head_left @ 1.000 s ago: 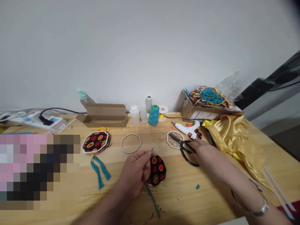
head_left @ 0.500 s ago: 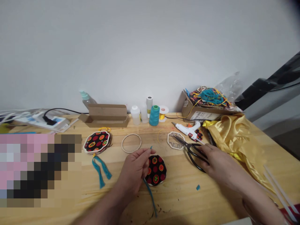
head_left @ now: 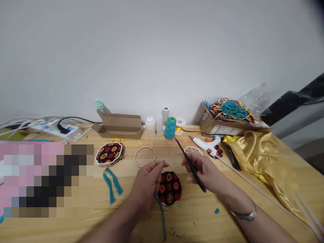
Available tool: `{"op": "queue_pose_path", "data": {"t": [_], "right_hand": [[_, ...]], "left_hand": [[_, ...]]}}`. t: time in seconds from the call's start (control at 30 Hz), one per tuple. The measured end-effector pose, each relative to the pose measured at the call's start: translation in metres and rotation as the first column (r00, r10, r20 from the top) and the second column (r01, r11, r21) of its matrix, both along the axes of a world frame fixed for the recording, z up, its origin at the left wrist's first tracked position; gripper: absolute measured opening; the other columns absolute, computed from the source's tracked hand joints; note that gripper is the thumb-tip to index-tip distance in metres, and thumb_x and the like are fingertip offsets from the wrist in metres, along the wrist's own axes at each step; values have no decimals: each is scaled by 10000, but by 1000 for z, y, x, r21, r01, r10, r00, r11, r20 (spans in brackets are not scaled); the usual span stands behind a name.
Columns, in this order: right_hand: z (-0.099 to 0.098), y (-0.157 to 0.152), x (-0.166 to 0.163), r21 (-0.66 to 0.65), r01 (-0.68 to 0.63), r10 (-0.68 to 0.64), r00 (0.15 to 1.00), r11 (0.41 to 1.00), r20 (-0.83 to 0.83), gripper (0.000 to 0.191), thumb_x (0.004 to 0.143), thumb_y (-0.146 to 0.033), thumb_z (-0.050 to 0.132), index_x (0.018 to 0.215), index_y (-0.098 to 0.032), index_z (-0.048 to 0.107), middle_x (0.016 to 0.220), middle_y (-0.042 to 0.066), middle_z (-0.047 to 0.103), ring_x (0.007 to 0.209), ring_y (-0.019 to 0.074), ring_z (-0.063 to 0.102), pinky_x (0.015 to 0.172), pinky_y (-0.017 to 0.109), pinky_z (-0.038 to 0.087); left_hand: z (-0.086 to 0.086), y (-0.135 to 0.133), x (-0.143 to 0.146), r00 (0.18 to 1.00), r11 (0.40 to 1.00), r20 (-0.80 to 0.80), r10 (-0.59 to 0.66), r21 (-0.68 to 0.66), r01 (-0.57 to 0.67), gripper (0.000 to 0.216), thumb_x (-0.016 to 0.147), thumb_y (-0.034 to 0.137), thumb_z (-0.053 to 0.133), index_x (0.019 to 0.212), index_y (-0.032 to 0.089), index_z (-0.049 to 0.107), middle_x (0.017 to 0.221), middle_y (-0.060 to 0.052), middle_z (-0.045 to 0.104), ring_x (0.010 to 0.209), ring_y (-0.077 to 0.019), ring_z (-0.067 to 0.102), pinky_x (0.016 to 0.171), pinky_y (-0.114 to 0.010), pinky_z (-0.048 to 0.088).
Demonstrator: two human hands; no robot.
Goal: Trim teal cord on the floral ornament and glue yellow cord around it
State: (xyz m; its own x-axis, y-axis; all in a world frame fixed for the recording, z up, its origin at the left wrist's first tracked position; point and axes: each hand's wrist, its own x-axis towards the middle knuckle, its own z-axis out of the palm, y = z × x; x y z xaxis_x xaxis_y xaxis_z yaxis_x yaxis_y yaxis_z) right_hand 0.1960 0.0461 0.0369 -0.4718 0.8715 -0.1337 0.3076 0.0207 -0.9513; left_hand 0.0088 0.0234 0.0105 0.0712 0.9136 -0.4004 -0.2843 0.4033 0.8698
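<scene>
My left hand (head_left: 145,180) pinches a teal cord (head_left: 162,216). One tip pokes up between thumb and finger, and the long end hangs below the hand. Black scissors (head_left: 193,170) are in my right hand (head_left: 206,173), seen nearly edge-on with the blades pointing up and left. Between the hands lies a round black fabric piece (head_left: 170,189) with red and orange flower prints; the left hand partly covers it. A wooden hoop (head_left: 135,157) rests beyond the left hand. Behind the right hand is a wooden lattice piece (head_left: 193,149), partly hidden.
A framed floral ornament (head_left: 108,153) with a teal tassel (head_left: 113,185) lies at left. Along the wall stand an open carton (head_left: 121,126), bottles (head_left: 150,127) and a teal thread cone (head_left: 170,129). A glue gun (head_left: 207,145), filled box (head_left: 222,131) and gold cloth (head_left: 258,152) are at right.
My right hand has lifted the scissors off the lattice piece and brought them left, toward my left hand. The left hand keeps its pinch on the teal cord. The view has shifted slightly.
</scene>
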Motion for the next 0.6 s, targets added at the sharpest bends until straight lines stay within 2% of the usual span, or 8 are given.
{"op": "queue_pose_path", "data": {"t": [0.13,0.33,0.6], "right_hand": [[-2,-6,13,63,-34,24,989,997,148,254,598,-250,669,765,-164,497,641,-48,381,579,89,312,475,191,259],[0,-10,21,-66,-158,171,934,985,314,100,690,-233,573,668,-142,541,559,-55,353,534,80,283,457,198,234],[2,-12,17,-71,-166,180,898,984,402,307,697,-378,614,552,-152,466,529,-61,288,519,75,230,431,204,184]], "left_hand": [[1,1,1,1000,1000,-25,0,4,0,306,713,435,605,795,140,614,370,122,262,339,-31,158,343,-156,124],[0,2,1,998,999,-59,28,27,-26,273,733,412,593,803,149,610,371,121,265,347,-35,172,344,-159,146],[2,-1,1,995,998,-84,48,50,-44,270,729,415,597,785,151,607,370,115,282,350,-40,192,352,-160,168]]}}
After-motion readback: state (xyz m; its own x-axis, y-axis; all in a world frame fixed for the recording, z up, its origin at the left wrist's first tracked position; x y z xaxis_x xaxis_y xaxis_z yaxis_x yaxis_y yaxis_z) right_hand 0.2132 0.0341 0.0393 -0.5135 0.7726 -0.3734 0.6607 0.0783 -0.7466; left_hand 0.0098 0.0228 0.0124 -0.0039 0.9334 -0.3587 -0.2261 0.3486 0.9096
